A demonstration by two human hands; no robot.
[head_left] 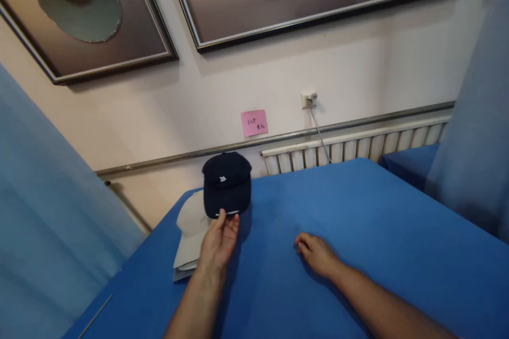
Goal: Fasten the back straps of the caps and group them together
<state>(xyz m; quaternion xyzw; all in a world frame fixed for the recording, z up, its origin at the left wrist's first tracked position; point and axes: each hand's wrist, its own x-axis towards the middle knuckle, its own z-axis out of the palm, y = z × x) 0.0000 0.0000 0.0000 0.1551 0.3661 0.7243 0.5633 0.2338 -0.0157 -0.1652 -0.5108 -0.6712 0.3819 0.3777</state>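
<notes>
I have the navy cap (227,184) by its brim, pinched between thumb and fingers of my left hand (221,238), near the blue table's (358,217) far-left edge, beside the stacked pale caps (190,230); a light grip spares its shape. My right hand (318,254) curls inward, how tightly I can't tell. Room stretches rightward; the radiator (353,147) bounds the far edge.

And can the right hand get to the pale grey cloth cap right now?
Probably not straight across: the left hand, gripping the dark navy cloth cap by its brim, is between the right hand and the pale grey cloth cap. Going around might work.
</notes>
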